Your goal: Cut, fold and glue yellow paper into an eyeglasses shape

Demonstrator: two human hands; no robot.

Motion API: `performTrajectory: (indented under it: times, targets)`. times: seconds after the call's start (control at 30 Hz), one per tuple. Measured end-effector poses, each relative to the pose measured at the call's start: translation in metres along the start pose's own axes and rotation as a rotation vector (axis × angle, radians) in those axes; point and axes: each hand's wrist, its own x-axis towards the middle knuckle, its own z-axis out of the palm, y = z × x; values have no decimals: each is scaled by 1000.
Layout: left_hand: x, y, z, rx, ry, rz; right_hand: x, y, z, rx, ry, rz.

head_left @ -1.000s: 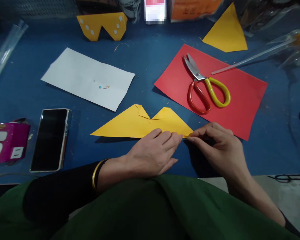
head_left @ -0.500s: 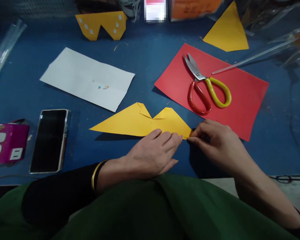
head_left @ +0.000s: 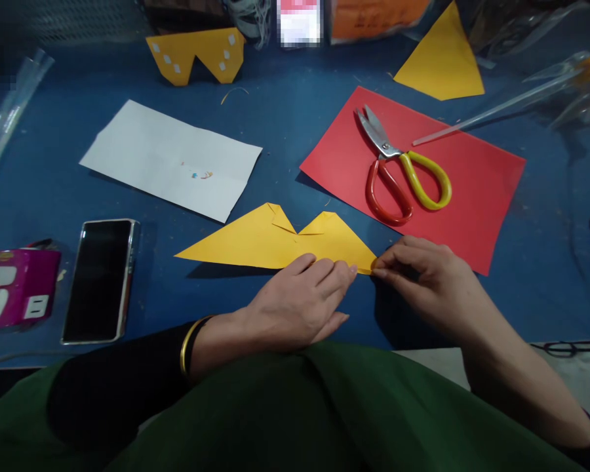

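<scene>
A folded yellow paper (head_left: 260, 239) with two raised peaks and a notch between them lies near the table's front edge. My left hand (head_left: 299, 301) rests over its lower edge, fingers bent and pressed down on the paper. At the paper's right tip, my right hand (head_left: 423, 272) pinches the corner between thumb and forefinger. Scissors (head_left: 386, 149) with one red and one yellow handle lie on a red sheet (head_left: 476, 190) beyond my right hand. A white sheet (head_left: 162, 157) lies behind the yellow paper to the left.
On the blue table (head_left: 285, 118), a phone (head_left: 98, 282) and a magenta box (head_left: 29, 288) sit at left. Farther back are a notched yellow piece (head_left: 196, 52) with white patches and a yellow sheet (head_left: 442, 59). A clear stick (head_left: 496, 101) overlaps the red sheet.
The view has shifted slightly. Both hands keep their places on the yellow paper, with no clear movement of the paper.
</scene>
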Motion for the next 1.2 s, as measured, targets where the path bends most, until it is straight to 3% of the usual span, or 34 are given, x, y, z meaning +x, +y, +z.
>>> performTrajectory:
  times: [0.43,0.73,1.2]
  targets:
    - [3,1,-3,-61,-78,-27,-2,5,4,-14,27,-46]
    - [3,-1,-3,-97,-55,-36,-14,0,7,-11,163,96]
    - [2,-1,-1,-92,-40,-40,-10,1,4,-170,61,34]
